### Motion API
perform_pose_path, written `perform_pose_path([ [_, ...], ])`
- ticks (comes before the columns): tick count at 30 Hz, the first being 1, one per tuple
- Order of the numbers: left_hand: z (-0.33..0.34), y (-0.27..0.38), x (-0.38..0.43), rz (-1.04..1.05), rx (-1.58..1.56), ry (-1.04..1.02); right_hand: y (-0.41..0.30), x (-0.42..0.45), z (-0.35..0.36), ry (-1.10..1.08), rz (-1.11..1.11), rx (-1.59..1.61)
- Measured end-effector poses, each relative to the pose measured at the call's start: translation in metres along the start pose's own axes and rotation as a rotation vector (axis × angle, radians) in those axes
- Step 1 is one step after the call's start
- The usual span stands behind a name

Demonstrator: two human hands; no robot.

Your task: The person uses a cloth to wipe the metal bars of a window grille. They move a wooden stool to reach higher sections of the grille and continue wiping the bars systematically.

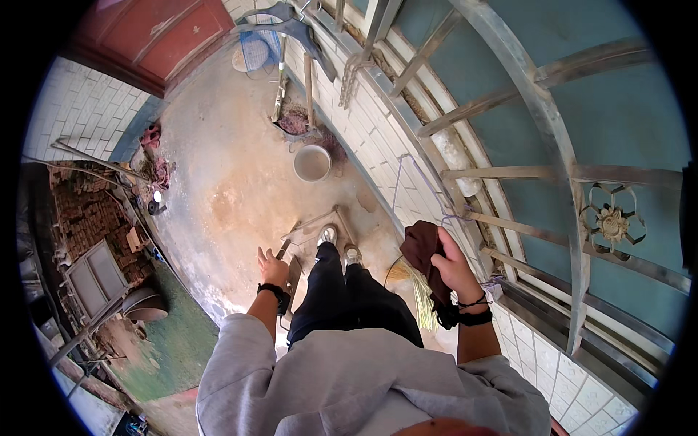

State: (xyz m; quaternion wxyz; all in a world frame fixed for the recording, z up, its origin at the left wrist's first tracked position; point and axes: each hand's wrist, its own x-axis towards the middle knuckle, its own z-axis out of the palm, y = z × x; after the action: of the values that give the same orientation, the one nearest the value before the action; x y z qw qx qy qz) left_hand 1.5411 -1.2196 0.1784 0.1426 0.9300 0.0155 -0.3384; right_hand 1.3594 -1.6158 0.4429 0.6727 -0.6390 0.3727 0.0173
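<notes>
My right hand (pixel 453 267) grips a crumpled dark brown cloth (pixel 421 248) beside the tiled wall. Part of the cloth hangs down below my fingers. My left hand (pixel 272 268) is held out over the concrete floor with its fingers spread and nothing in it. Just past that hand, a thin metal frame (pixel 312 224) with a dark bar lies low around my feet; whether my hand touches it I cannot tell. Yellowish broom bristles (pixel 422 297) show below the cloth, partly hidden by my leg and right hand.
A pale bucket (pixel 312 163) stands ahead, near a dustpan (pixel 294 122) with reddish debris and a broom (pixel 280 95). Metal window bars (pixel 545 173) and a hanging chain (pixel 349 79) line the right side. At left, beyond the floor's edge, are stacked bricks (pixel 82 201). A red door (pixel 163 43) is at upper left.
</notes>
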Motion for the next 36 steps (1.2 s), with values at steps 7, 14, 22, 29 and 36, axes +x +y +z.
perform_pose_path([
  [7, -0.059, 0.056, 0.012, 0.391, 0.306, -0.259, -0.076, -0.054, -0.030, 0.273, -0.367, -0.254],
  [14, -0.069, 0.045, 0.060, 0.432, 0.202, -0.218, -0.098, -0.124, -0.108, 0.561, -0.591, -0.029],
  [22, -0.068, 0.147, 0.087, 0.853, 0.408, -0.253, -0.099, -0.196, -0.119, 0.551, -0.722, 0.423],
  [29, -0.106, 0.347, -0.043, 1.136, -0.154, -0.414, -0.097, -0.251, -0.136, 0.787, -0.928, 0.535],
  [36, -0.167, 0.472, -0.267, 1.710, -0.254, -0.545, -0.106, -0.243, -0.156, 1.244, -1.056, 0.151],
])
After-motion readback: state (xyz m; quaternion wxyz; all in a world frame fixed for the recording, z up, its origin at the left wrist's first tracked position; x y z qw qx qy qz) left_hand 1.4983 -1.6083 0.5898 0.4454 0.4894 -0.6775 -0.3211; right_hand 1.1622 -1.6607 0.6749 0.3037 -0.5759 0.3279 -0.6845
